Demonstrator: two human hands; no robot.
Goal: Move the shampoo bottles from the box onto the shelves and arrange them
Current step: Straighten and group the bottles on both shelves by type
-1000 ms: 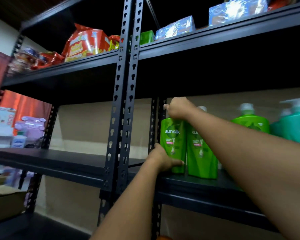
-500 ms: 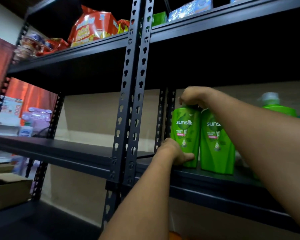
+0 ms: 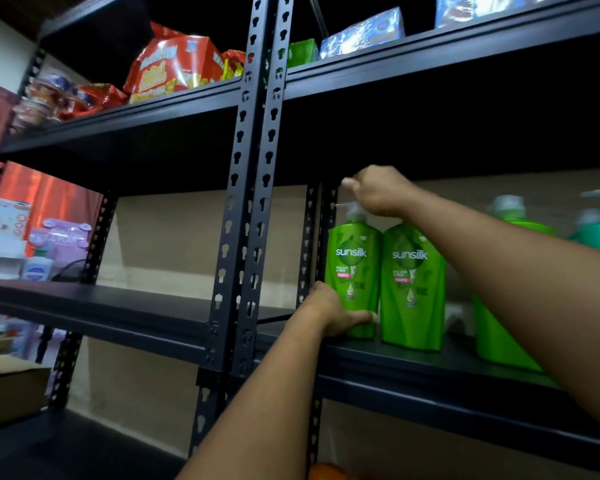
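left hand (image 3: pixel 336 315) grips base of leftmost sunsilk bottle (image 3: pixel 354 271), upright on shelf (image 3: pixel 413 362), touching second bottle (image 3: pixel 413 289). right hand (image 3: pixel 378 190) fisted, empty, just above pump (image 3: pixel 352 209). left hand nearer.

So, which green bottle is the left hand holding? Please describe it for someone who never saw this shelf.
Find the black double upright post in the middle of the rack. On the shelf just right of it stand two green Sunsilk bottles; it is the left bottle, nearest the post. Unlike its neighbour, the left hand holds its base and its pump top shows.
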